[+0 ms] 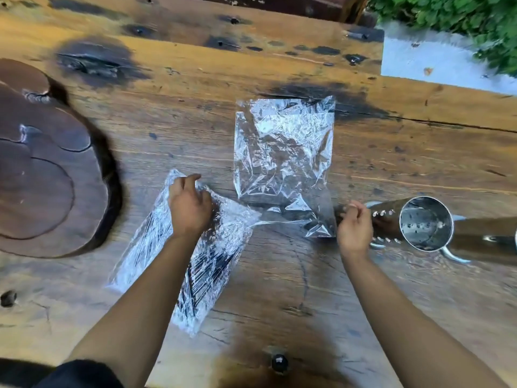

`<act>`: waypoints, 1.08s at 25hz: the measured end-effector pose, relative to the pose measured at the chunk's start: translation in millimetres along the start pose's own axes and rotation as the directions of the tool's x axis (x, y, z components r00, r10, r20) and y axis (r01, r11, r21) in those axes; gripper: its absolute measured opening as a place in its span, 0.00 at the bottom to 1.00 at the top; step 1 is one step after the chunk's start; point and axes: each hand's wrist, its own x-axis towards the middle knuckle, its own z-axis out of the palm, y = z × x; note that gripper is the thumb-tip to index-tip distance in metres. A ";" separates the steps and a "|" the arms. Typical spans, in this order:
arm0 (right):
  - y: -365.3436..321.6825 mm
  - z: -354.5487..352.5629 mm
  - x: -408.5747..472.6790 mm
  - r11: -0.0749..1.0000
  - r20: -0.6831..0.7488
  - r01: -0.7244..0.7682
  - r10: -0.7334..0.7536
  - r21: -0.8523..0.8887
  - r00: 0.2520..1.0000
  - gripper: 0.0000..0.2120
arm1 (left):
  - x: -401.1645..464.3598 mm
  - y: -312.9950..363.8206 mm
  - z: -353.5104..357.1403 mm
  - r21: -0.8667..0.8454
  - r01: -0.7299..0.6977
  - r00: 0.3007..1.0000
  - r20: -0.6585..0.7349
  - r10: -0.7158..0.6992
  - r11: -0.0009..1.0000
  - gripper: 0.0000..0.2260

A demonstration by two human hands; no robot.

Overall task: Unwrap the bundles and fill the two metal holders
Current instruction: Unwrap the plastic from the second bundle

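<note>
A bundle of dark thin sticks wrapped in clear plastic film (212, 259) lies slanted on the wooden table, with a second wrapped bundle (145, 236) beside it on the left. My left hand (188, 204) presses on the upper end of the bundles. My right hand (354, 226) pinches a stretched strip of film (282, 218) pulled off to the right. An empty crumpled wrapper (282, 147) lies flat behind. A perforated metal holder (425, 223) lies on its side at the right, empty, touching my right hand. A second holder (492, 242) is cut off by the right edge.
A stack of dark round wooden slabs (47, 175) occupies the left of the table. The table's far right corner ends near a pale floor (436, 58) and green plants (458, 12). Dark knots and bolts dot the planks.
</note>
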 end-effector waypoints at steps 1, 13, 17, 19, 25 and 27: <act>12.0 -4.4 -21.0 0.994 -0.014 -0.072 0.073 0.085 0.997 0.10 | -12.0 -16.7 -10.5 0.075 0.045 0.999 -0.027 -0.043 0.996 0.19; 53.6 66.6 -224.5 0.970 0.554 -0.078 0.197 -0.231 0.809 0.15 | -167.8 -108.9 -42.7 0.257 0.264 0.938 0.154 -0.309 0.929 0.26; 83.2 24.5 -228.3 0.932 0.520 -0.153 0.314 -0.328 0.794 0.19 | -216.0 -92.4 -22.5 0.289 0.100 0.962 0.215 -0.167 0.952 0.27; 105.2 -7.8 -224.1 0.911 0.470 -0.230 0.378 -0.342 0.798 0.22 | -229.5 -78.8 -8.0 0.293 -0.012 0.965 0.255 -0.066 0.956 0.28; 139.4 -105.0 -184.9 0.797 0.217 -0.170 0.352 -0.580 0.911 0.31 | -242.9 -21.7 30.6 0.315 -0.307 0.895 0.415 0.161 0.898 0.28; 142.3 -129.3 -167.5 0.760 0.131 -0.086 0.221 -0.644 0.967 0.25 | -244.0 -3.9 44.6 0.313 -0.375 0.870 0.443 0.215 0.873 0.28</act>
